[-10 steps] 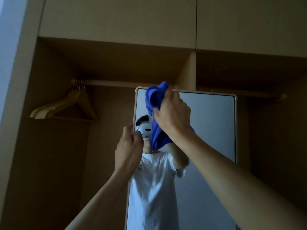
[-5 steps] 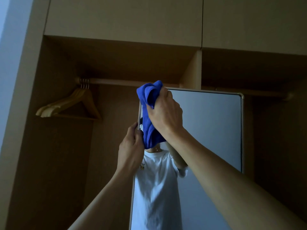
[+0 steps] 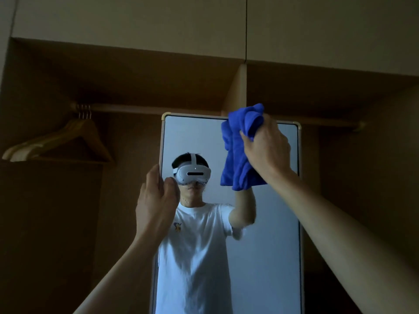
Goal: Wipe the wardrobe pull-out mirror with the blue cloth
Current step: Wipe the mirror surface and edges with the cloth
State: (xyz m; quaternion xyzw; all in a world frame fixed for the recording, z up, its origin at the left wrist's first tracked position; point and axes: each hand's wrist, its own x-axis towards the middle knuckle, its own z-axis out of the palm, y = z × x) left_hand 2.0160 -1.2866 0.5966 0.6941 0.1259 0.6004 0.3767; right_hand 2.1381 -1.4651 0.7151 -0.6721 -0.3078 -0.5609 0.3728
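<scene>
Head view: gripping bunched blue cloth (image 3: pixel 238 155) in right hand (image 3: pixel 265 152), fingers curled round it, against mirror (image 3: pixel 272 234) at 1 o'clock; pinching mirror edge at 9 o'clock with left hand (image 3: pixel 156 200), thumb on glass

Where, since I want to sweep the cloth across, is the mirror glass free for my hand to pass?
Free on the mirror: the upper left, between top frame, left hand and blue cloth; and its lower right, below the right hand along the right frame. Crowded: the left edge, which the left hand grips, and the upper right, under the cloth.
</scene>
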